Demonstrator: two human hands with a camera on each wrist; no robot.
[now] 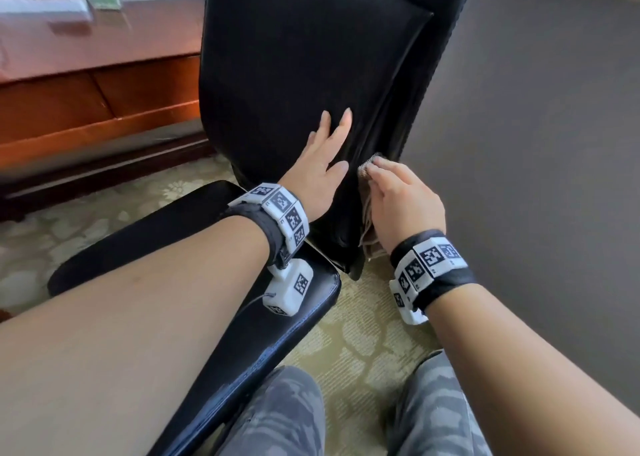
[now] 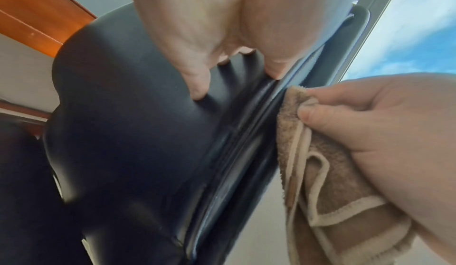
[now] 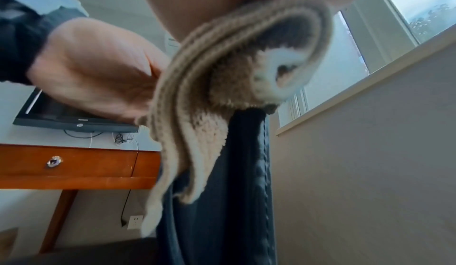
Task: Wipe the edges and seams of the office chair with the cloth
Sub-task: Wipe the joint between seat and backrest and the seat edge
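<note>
The black office chair's backrest (image 1: pixel 294 75) stands in front of me, its back panel (image 2: pixel 128 132) facing me. My left hand (image 1: pixel 322 158) lies flat on the panel with straight fingers, the thumb beside the side seam (image 2: pixel 246 130). My right hand (image 1: pixel 398 199) grips a folded beige cloth (image 1: pixel 369 213) and holds it against the backrest's right edge (image 3: pixel 249 171), just right of the left thumb. The cloth (image 2: pixel 328 181) hangs down below the hand in folds (image 3: pixel 214 86). A padded armrest (image 1: pixel 194 265) lies under my left forearm.
A wooden desk (image 1: pixel 86 85) stands to the left of the chair, with a drawer (image 3: pixel 66 162) and a monitor (image 3: pixel 64 117) above it. A grey wall (image 1: pixel 536 144) rises on the right. Patterned carpet (image 1: pixel 363 334) lies under my knees.
</note>
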